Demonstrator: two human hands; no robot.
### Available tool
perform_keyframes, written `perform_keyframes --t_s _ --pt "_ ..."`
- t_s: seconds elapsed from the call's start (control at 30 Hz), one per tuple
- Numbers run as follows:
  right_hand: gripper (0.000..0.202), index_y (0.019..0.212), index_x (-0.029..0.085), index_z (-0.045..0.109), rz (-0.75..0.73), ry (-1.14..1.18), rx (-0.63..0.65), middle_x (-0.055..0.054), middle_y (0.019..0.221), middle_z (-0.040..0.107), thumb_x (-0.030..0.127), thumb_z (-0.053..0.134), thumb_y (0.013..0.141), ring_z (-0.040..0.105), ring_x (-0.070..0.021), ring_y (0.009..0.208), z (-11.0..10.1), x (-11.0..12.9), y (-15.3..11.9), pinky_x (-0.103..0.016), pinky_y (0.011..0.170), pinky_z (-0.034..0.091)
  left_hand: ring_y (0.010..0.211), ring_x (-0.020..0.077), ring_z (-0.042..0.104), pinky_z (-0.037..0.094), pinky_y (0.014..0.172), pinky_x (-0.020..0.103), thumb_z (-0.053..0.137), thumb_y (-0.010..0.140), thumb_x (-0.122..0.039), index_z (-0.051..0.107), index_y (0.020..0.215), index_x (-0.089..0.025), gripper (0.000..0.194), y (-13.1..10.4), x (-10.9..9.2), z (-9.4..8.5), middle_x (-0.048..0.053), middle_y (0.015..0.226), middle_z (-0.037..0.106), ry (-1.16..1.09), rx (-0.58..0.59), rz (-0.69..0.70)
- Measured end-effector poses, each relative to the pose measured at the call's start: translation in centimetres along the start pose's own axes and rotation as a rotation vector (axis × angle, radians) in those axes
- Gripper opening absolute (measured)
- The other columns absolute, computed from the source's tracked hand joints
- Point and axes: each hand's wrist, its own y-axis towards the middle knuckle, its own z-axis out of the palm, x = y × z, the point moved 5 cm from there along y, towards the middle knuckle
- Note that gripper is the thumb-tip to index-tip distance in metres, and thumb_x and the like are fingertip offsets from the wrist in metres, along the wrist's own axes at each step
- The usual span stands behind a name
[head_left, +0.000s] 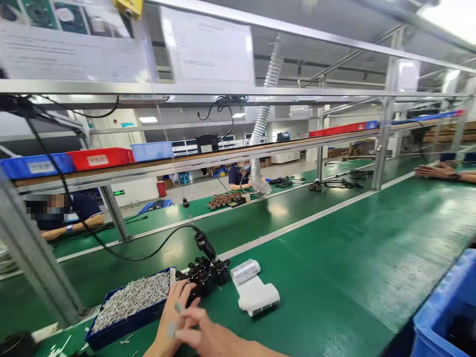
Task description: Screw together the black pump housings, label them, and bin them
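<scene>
My left hand [171, 317] is beside the blue tray of metal pins [130, 302], its slightly spread fingers near a cluster of black round parts [203, 272]. I see nothing held in it, though the parts lie right behind the fingertips. Crossing in front of its palm is my right hand [208, 333], with fingers apart. Small pale patches show at its fingertips, too blurred to identify. A black corded tool [204, 244] leans tip-down among the black parts. Right of them, a white roll-like piece with a clear end [256, 290] lies on the green bench [320, 277].
A metal post [33, 248] stands at left; shelf rails [223, 163] cross above the bench. A blue bin [439, 307] is at lower right. Another person's hands [435, 171] rest on the far right bench; two people sit across. A black cable [130, 258] hangs at left.
</scene>
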Motion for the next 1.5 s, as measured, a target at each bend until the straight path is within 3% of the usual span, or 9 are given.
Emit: perform_keyframes --t_s 0.1,0.2,0.37,0.57,0.83,1.03,1.17,1.33,1.5 --pt "0.103 0.159 0.03 0.028 -0.112 -0.065 -0.285 -0.021 0.154 0.036 0.051 0.088 0.077 0.065 -0.0333 0.118 -2.6 1.3 -0.9 -0.045 0.093 0.063 0.118 0.0343 0.069 0.061 0.103 0.056 0.06 0.096 -0.027 0.074 0.118 -0.023 0.027 -1.3 0.1 -0.6 0.015 0.122 0.072 -0.155 0.056 -0.044" --pt "0.083 0.156 0.025 0.033 -0.029 -0.054 -0.516 -0.022 0.157 0.032 0.031 0.075 0.085 0.059 -0.0341 0.126 -6.1 2.4 -1.0 -0.046 0.095 0.062 0.136 0.0338 0.062 0.057 0.114 0.054 0.056 0.1 -0.025 0.07 0.133 -0.026 0.036 -3.4 0.0 -1.0 0.015 0.144 0.066 -0.362 0.171 -0.069" --pt "0.067 0.15 0.024 0.04 -0.01 -0.073 -0.481 -0.021 0.155 0.036 0.021 0.065 0.087 0.06 -0.0299 0.122 -7.2 2.6 1.9 -0.04 0.087 0.064 0.147 0.0356 0.052 0.049 0.122 0.053 0.062 0.1 -0.037 0.066 0.138 -0.025 0.039 -5.6 0.2 -0.5 0.016 0.156 0.056 -0.632 0.195 -0.256" --pt "0.066 0.154 0.024 0.038 -0.056 -0.212 -0.427 -0.02 0.153 0.038 0.016 0.06 0.091 0.059 -0.03 0.124 -5.8 1.9 1.6 -0.05 0.103 0.06 0.136 0.035 0.06 0.049 0.119 0.051 0.077 0.091 -0.054 0.059 0.14 -0.03 0.057 -5.2 0.7 0.7 0.013 0.145 0.064 -0.967 0.169 -0.552" --pt "0.06 0.154 0.028 0.04 0.249 0.041 -0.565 -0.02 0.155 0.039 0.018 0.058 0.099 0.062 -0.0281 0.12 -7.0 0.8 0.2 -0.038 0.079 0.068 0.106 0.0248 0.07 0.054 0.094 0.036 0.095 0.077 -0.052 0.04 0.154 -0.033 0.096 -4.9 0.0 1.0 0.011 0.125 0.071 -1.577 0.23 -0.985" --pt "0.057 0.151 0.029 0.042 0.293 0.071 -0.533 -0.018 0.152 0.04 0.019 0.061 0.098 0.063 -0.0257 0.117 -6.4 0.4 0.4 -0.038 0.081 0.068 0.122 0.026 0.063 0.049 0.107 0.039 0.094 0.078 -0.05 0.04 0.15 -0.031 0.092 -5.0 -0.7 1.2 0.011 0.134 0.063 -1.474 0.17 -0.836" --pt "0.052 0.145 0.027 0.048 0.37 0.154 -0.547 -0.016 0.144 0.049 0.024 0.065 0.096 0.063 -0.0247 0.112 -6.4 0.2 0.5 -0.034 0.074 0.065 0.112 0.0245 0.064 0.055 0.097 0.038 0.098 0.067 -0.031 0.032 0.148 -0.033 0.105 -5.3 -0.8 1.2 0.009 0.132 0.057 -1.326 0.192 -0.787" --pt "0.056 0.14 0.024 0.045 0.604 0.538 -0.549 -0.005 0.096 0.066 0.04 0.072 0.094 0.063 -0.0186 0.083 -6.0 -0.4 0.5 -0.028 0.064 0.051 0.106 0.0214 0.062 0.054 0.088 0.032 0.08 0.072 -0.02 0.046 0.126 -0.026 0.064 -5.0 0.1 0.2 0.006 0.122 0.057 -0.989 0.086 -0.725" --pt "0.083 0.139 0.021 0.043 0.8 0.909 -0.411 0.001 0.084 0.068 0.047 0.09 0.076 0.059 -0.0123 0.066 -4.3 -0.2 0.6 -0.027 0.065 0.046 0.103 0.0224 0.064 0.053 0.082 0.03 0.075 0.073 -0.022 0.053 0.123 -0.023 0.055 -4.7 0.0 -0.1 0.007 0.121 0.063 -0.868 0.108 -0.662"
